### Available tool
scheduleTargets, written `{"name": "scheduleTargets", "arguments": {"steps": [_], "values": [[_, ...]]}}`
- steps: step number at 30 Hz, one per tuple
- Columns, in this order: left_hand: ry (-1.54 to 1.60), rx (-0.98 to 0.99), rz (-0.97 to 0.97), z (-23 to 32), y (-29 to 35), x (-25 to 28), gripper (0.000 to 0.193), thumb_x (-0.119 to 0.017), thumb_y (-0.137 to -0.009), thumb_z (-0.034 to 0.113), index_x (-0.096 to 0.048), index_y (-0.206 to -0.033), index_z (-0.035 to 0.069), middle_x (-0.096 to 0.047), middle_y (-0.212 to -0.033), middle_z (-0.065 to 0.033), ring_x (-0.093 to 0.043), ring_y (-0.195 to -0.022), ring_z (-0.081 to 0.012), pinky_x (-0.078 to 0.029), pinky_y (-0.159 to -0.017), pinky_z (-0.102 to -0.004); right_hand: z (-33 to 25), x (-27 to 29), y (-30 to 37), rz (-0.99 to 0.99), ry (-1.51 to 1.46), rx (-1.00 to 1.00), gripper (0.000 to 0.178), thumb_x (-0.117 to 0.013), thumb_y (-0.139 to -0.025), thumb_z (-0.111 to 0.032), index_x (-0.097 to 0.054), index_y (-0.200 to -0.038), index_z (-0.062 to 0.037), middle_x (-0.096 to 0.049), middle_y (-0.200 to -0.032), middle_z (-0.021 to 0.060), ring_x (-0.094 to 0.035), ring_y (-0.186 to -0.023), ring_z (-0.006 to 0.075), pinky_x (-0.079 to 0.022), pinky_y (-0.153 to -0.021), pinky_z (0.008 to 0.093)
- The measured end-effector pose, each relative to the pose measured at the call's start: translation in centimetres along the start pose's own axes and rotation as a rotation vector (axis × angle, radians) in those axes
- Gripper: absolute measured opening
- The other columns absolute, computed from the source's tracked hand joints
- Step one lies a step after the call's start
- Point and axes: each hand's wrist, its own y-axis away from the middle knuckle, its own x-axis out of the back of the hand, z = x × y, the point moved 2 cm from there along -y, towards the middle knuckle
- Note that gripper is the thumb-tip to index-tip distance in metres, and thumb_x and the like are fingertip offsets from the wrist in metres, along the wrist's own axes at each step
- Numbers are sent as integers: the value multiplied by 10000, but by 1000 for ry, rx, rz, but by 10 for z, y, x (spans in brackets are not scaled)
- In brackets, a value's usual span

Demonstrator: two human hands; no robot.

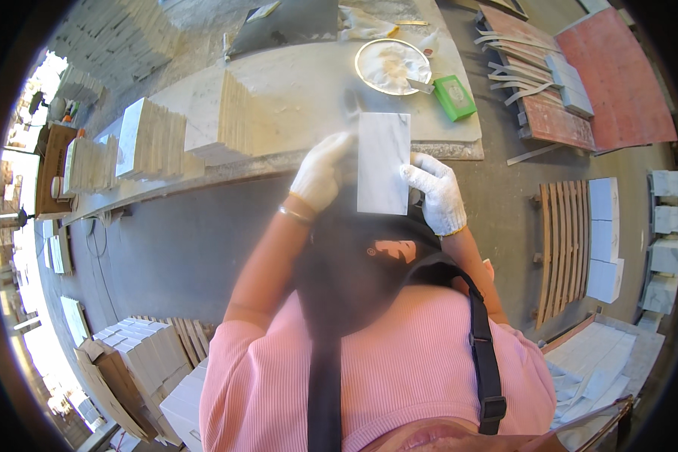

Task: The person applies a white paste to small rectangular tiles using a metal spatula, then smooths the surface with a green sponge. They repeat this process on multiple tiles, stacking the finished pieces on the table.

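Observation:
A white marble tile [384, 164] with faint grey veining stands upright in front of my chest, its broad face toward me. My right hand [439, 193], in a white knit glove, grips the tile's right edge, thumb on the near face. To the left of the tile is my left hand [320, 177], gloved the same way, with its fingertips near the upper left edge. Haze and blur smear those fingers, so I cannot tell whether they touch it. Beyond the tile, on the workbench [294, 105], sits a round tub of white material [390, 64] with a scraper [420, 86] across its rim.
Beside the tub lies a green box [455, 99]. Stacks of tiles [218, 117] line the bench's left part. At right are a red stand [618, 83] with foam-like strips [516, 68] and a wooden pallet [563, 248] with white boxes [603, 237]. More boxes [147, 354] stand lower left.

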Motion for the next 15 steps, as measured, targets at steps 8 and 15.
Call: {"name": "scheduleTargets", "arguments": {"steps": [8,15], "values": [[-108,-136,26,13,16,-2,291,-610,-1076,248,-648,-1291,56,-674,-1172,-21,-641,-1037,-120,-543,-907,-327,0,-11,-23,-136,-16,-7,368,-662,-1030,-277,-698,-1242,22,-714,-890,26,-618,-699,75,-462,-609,225],[-23,-139,118,27,20,-9,323,-633,-1060,226,-652,-1309,21,-677,-1184,-43,-631,-1072,-135,-525,-950,-312,6,-9,-46,-197,-177,-92,352,-579,-1071,-213,-680,-1290,44,-716,-1210,86,-643,-1099,150,-490,-1002,316]]}}
